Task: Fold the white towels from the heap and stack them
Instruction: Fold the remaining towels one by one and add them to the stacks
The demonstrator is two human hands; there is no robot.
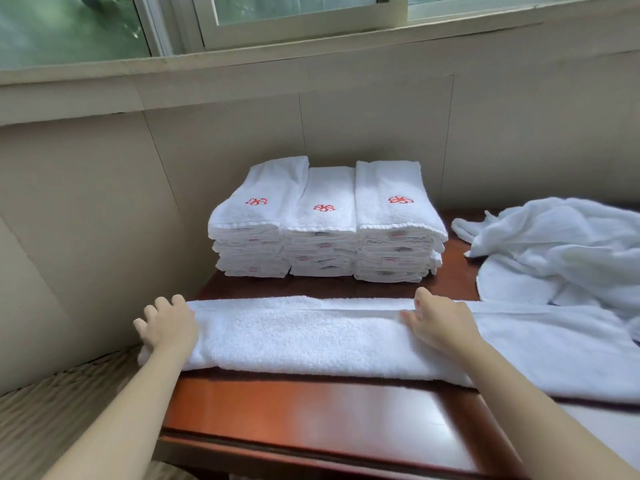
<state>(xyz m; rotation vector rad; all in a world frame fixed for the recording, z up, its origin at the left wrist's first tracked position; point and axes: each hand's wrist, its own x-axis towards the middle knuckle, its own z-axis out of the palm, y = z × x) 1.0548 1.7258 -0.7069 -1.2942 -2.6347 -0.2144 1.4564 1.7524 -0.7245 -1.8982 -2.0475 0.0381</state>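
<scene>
A white towel (301,336), folded lengthwise into a long band, lies across the reddish-brown table (311,414). My left hand (168,325) holds its left end at the table's left edge, fingers curled over the cloth. My right hand (440,320) rests on the band right of its middle, fingers bent at the upper fold edge. Behind stand three stacks of folded white towels with red emblems: the left stack (251,230), the middle stack (322,233) and the right stack (394,233). The heap of unfolded white towels (561,251) lies at the right.
A beige panelled wall (104,209) closes the back and left, with a window (277,19) above it. Patterned carpet (52,417) shows at the lower left, past the table's edge. The band's right end lies against loose white cloth (571,355) from the heap.
</scene>
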